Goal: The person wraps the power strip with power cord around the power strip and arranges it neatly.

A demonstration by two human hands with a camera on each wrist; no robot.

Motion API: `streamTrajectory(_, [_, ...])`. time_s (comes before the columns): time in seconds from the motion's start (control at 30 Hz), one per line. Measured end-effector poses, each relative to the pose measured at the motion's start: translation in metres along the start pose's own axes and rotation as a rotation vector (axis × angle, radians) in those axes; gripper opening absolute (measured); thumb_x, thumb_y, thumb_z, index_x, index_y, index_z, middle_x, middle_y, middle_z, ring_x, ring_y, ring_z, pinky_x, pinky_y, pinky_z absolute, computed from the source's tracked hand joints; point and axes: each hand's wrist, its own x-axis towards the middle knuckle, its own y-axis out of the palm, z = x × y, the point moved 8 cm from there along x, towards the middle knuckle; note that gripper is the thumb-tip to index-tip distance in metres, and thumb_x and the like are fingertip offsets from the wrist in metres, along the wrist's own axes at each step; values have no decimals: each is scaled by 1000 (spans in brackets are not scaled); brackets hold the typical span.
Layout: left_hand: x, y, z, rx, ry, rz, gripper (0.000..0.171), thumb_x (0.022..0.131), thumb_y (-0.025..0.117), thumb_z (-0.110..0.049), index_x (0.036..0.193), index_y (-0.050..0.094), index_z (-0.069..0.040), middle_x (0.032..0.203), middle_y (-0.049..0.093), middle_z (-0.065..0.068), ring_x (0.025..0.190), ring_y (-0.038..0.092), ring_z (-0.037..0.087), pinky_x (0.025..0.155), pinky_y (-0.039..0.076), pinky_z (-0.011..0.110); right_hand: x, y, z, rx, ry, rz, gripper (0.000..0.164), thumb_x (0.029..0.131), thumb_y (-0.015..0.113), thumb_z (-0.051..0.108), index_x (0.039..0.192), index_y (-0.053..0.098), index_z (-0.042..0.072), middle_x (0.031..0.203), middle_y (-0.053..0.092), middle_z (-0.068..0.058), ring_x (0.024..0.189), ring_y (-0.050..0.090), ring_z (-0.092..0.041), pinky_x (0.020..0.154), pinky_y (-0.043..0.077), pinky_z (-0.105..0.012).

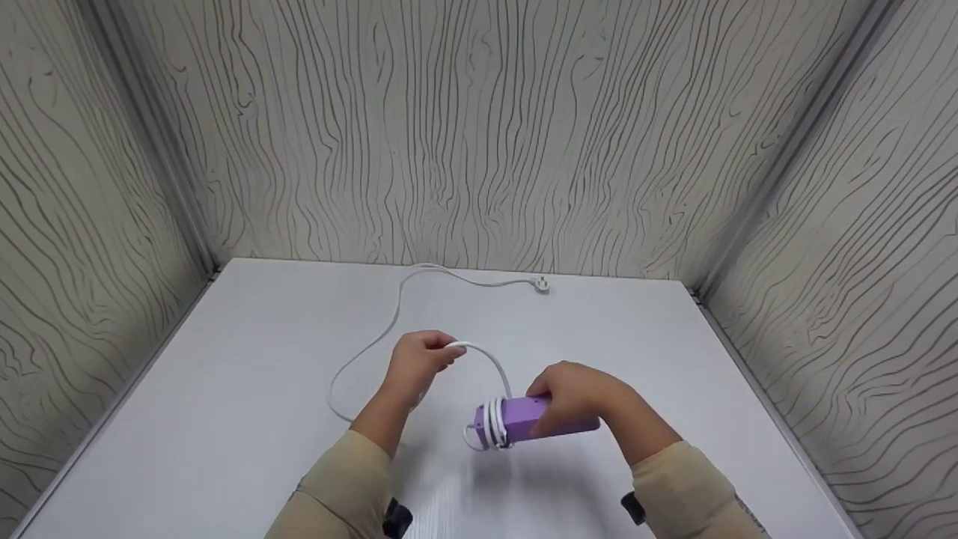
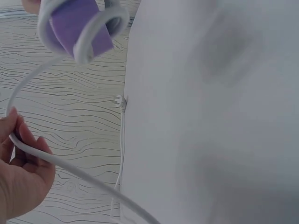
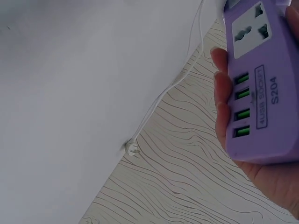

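Note:
My right hand (image 1: 580,393) grips a purple power strip (image 1: 524,418) and holds it over the white table. In the right wrist view the strip (image 3: 264,93) shows socket holes and a row of green USB ports. Several turns of white cord (image 1: 494,423) wrap around its left end. To the left, my left hand (image 1: 419,363) pinches the same cord between thumb and fingers, and a curved length (image 1: 490,358) runs from there to the strip. In the left wrist view the cord (image 2: 84,175) passes through the fingers of the left hand (image 2: 28,172).
The rest of the cord (image 1: 397,307) loops over the table (image 1: 247,359) toward the back edge. Its plug (image 1: 540,284) lies near that edge. Wood-grain panels (image 1: 449,135) stand behind the table and on both sides.

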Motion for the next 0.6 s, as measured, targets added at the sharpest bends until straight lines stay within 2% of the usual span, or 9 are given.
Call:
streamTrajectory(0.23, [-9,9,-12,93,7,35,13,80,71,-24,84,68,-12,80,61,3,79,56,18,74,46,33,7,-10,-14,-21,149,-156,41,60,79,43,91,69,17,76,60,9,70,53,-12,67,46,-35])
streamTrajectory(0.43, [-16,21,-17,79,38,113,15,81,69,-25,86,67,-12,83,62,2,80,57,17,76,48,34,11,-18,-24,-33,208,-276,41,64,77,43,92,66,16,76,60,7,69,53,-14,66,46,-36])
streamTrajectory(0.6, [-21,33,-16,38,66,204,23,84,65,-27,93,69,-6,85,65,2,81,61,18,81,50,33,13,-22,-35,-2,285,-336,47,66,75,47,99,63,15,82,62,4,75,56,-16,71,48,-38])
